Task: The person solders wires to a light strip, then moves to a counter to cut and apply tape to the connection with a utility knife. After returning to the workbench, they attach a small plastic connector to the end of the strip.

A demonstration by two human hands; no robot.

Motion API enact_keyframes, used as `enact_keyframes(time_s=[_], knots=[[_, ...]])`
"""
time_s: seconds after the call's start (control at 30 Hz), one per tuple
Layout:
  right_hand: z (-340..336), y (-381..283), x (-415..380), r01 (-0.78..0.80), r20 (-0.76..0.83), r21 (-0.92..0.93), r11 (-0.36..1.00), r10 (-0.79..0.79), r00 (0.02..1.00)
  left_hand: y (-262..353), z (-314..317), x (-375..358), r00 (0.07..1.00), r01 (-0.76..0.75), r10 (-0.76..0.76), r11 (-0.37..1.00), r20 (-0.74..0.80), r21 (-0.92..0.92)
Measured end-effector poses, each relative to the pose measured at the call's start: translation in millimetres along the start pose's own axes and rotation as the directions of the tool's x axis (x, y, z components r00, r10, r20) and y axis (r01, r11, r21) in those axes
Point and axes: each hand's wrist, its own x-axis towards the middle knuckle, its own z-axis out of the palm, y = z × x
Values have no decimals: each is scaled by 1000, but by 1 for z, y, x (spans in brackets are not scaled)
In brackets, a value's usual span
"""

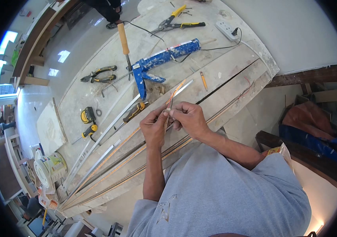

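Note:
My left hand (155,125) and my right hand (189,118) meet above the near edge of the worktable (231,59), fingertips pinched together. Between them is the end of a thin strip with fine wires (171,103) sticking up. Which parts each hand grips is too small to tell. Just beyond my hands, an orange strip (178,90) lies beside a silver metal channel (184,87). Left of my left hand is a yellow-black hand tool (135,112). Several long strips run from beneath my hands toward the lower left.
Behind lie a blue caulking gun (168,55), a wooden-handled tool (123,39), large cutters (172,24), pliers (99,74), a tape measure (88,115), a pencil (203,81) and a power strip (227,31). A bucket (52,168) stands lower left. Another person's legs (105,11) show at top.

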Motion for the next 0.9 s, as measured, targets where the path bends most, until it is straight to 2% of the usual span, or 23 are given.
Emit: enact_keyframes(time_s=[0.13, 0.47, 0.63, 0.9], knots=[[-2, 5, 1, -1, 5, 39, 999, 1, 1000, 2, -2, 0, 997, 61, -60, 998, 44, -11], [-3, 4, 2, 71, -12, -27, 997, -72, 997, 10, 1, 4, 996, 56, -56, 998, 65, 2], [0, 1, 2, 81, -13, -42, 996, -82, 997, 3, 0, 8, 992, 26, -26, 1000, 125, -3], [-3, 4, 4, 105, 4, 8, 994, -105, 994, 3, -1, 8, 991, -26, 20, 999, 130, 45]])
